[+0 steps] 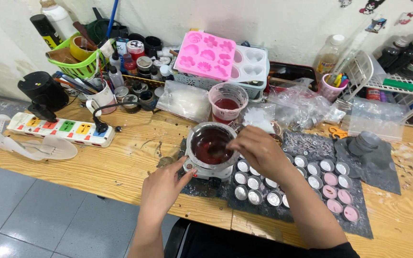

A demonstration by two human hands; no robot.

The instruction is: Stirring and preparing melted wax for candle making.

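A small metal pot (201, 132) of dark red liquid sits on a small white heater plate (205, 170) on the wooden table (120, 162). My right hand (259, 150) is above the pot's right rim, fingers closed on a thin stirring tool (222, 149) that dips into the liquid. My left hand (163, 186) rests by the heater's front left corner, fingertips touching its edge. To the right, several small round metal cups (254, 183) stand in rows on a dark mat (359, 220); some at the far right hold pink fill (338, 196).
A clear cup of red liquid (227, 102) stands behind the pot. Pink and white moulds (206, 55) lean at the back, beside jars and bottles. A power strip (60, 128) lies at the left, plastic bags (307, 107) and a white rack (397, 86) at the right.
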